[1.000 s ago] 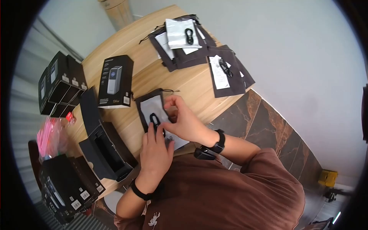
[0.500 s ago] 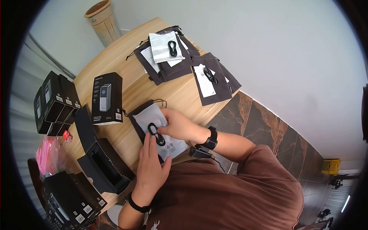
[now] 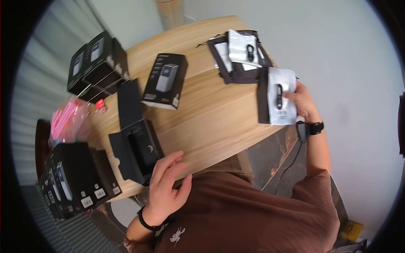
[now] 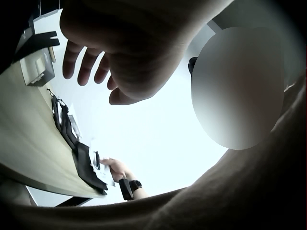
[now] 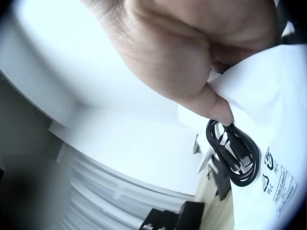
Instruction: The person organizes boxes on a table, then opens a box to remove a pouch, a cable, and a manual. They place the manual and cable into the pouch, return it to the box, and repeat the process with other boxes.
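My right hand [image 3: 304, 101] grips a white plastic bag [image 3: 287, 80] over the table's right corner. Its thumb presses a coiled black cable [image 5: 233, 153] against the bag's printed face. Dark fabric of a drawstring pouch [image 3: 263, 103] shows along the bag's left side; the fingers behind the bag are hidden. Empty, with fingers spread and slightly bent, my left hand [image 3: 166, 189] hovers by the table's front edge, beside an open black box [image 3: 154, 141]. In the left wrist view, the left fingers [image 4: 87, 67] hang loose and touch nothing.
Behind the held bag lies a pile of dark pouches [image 3: 240, 76] topped with a white bag [image 3: 238, 46] and cable. A boxed power bank [image 3: 165, 80] stands mid-table. Stacked black boxes [image 3: 99, 63] and a bag of pink items [image 3: 69, 120] line the left, with more boxes [image 3: 69, 181] in front.
My right hand has carried the white bag and cable from the table's front to its right corner; the dark pouch has left its front spot too. My left hand has come off the bag.
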The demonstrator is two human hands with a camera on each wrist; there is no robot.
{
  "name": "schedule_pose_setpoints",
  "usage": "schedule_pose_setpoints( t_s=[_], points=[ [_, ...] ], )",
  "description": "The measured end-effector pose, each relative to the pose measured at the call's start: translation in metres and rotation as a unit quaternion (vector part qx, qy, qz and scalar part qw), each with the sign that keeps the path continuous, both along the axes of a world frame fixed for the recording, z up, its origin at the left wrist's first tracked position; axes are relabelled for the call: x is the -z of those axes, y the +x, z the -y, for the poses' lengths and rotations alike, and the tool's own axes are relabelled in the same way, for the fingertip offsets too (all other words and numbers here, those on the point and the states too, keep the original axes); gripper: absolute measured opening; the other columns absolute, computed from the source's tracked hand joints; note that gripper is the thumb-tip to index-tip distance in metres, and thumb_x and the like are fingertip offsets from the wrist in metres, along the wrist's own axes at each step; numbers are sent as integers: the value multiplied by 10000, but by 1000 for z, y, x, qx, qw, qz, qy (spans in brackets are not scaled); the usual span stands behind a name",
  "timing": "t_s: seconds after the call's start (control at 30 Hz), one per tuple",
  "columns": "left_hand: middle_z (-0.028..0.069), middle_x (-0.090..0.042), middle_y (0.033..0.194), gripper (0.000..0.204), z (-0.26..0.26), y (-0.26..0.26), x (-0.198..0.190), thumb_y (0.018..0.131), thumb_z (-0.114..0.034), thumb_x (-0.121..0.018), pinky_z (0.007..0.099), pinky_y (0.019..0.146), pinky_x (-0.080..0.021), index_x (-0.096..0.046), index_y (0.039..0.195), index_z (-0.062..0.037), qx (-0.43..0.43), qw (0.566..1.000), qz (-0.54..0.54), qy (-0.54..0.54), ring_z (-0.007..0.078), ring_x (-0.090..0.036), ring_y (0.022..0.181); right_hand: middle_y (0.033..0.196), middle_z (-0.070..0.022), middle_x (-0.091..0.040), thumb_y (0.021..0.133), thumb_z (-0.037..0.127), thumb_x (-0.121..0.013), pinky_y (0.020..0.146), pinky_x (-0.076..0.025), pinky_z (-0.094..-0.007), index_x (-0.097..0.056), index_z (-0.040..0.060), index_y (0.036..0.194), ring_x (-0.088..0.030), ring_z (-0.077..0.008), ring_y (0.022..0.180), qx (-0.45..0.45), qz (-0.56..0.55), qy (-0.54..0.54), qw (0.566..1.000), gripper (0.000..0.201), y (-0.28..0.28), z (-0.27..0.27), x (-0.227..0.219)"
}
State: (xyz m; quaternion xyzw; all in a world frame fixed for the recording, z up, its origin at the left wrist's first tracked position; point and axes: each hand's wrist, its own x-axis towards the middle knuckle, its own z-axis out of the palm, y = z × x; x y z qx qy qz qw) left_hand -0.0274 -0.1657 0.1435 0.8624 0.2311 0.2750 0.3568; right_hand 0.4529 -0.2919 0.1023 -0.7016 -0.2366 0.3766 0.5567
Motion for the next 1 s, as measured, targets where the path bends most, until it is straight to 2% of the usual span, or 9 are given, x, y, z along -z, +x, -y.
schedule_pose_setpoints(
  t_s=[0.1, 0.2, 0.4, 0.5, 0.6, 0.77, 0.87, 0.9, 1.0],
  points=[
    [213, -636, 1304, 283, -4, -7, 4, 824, 69, -732, 399, 949, -547, -653, 1087, 5, -28, 998, 52, 9, 346, -662, 1103, 1120, -126, -725, 875, -87, -682, 854, -628, -362, -609, -75, 1264, -734, -201, 944, 9, 17, -18, 1000, 395, 23, -1, 6],
    [197, -670, 1246, 279, -5, -13, 8, 799, 60, -765, 410, 854, -557, -682, 1055, -12, -50, 993, 94, 50, 358, -666, 1022, 1126, -146, -722, 892, -80, -669, 851, -630, -362, -598, -92, 1272, -737, -215, 951, 8, 43, -25, 999, 386, 31, -1, 18],
    [195, -674, 1216, 256, -8, -36, 22, 794, 68, -750, 411, 858, -555, -686, 1030, -8, -93, 990, 100, 39, 361, -664, 1006, 1088, -140, -735, 872, -94, -655, 811, -630, -349, -604, -81, 1280, -745, -211, 910, 20, 108, -38, 993, 412, 11, -6, 16],
    [197, -669, 1212, 227, -5, -45, 28, 818, 79, -719, 402, 892, -554, -665, 1022, -4, -95, 992, 85, 13, 350, -646, 1046, 1059, -103, -732, 843, -101, -664, 777, -617, -323, -595, -45, 1333, -725, -189, 878, 37, 156, -53, 986, 498, 10, -6, 14],
    [199, -660, 1217, 226, -5, -47, 32, 827, 94, -699, 402, 902, -553, -654, 1027, -2, -93, 991, 91, 1, 345, -637, 1054, 1157, -135, -723, 852, -97, -691, 808, -624, -339, -578, -49, 1360, -728, -205, 952, 37, 139, -37, 989, 522, 5, -12, 12],
    [198, -652, 1226, 232, -6, -52, 36, 825, 102, -689, 396, 902, -549, -651, 1028, -3, -77, 993, 86, -5, 336, -632, 1057, 1185, -103, -684, 862, -96, -695, 875, -604, -328, -582, -26, 1347, -699, -185, 1015, 57, 113, 15, 992, 503, -13, -24, -9],
    [197, -650, 1228, 237, -6, -53, 35, 819, 100, -689, 391, 900, -546, -652, 1027, -7, -69, 994, 85, 6, 333, -630, 1056, 1196, -60, -670, 850, -79, -726, 828, -602, -344, -613, 10, 1303, -690, -179, 962, 10, 132, 29, 991, 476, 6, -23, -3],
    [197, -649, 1229, 238, -6, -54, 35, 818, 99, -689, 391, 901, -545, -652, 1027, -8, -68, 994, 84, 6, 333, -630, 1057, 1233, -69, -666, 824, -96, -708, 829, -590, -334, -608, 13, 1332, -680, -175, 957, 2, 149, 19, 989, 529, 13, -23, 2],
    [197, -647, 1228, 234, -5, -52, 35, 816, 95, -689, 393, 902, -544, -652, 1022, -8, -68, 994, 83, 4, 332, -627, 1056, 1267, -113, -679, 794, -104, -682, 841, -587, -324, -593, 19, 1384, -678, -173, 969, 60, 324, -5, 944, 610, 34, -26, 6]
  ],
)
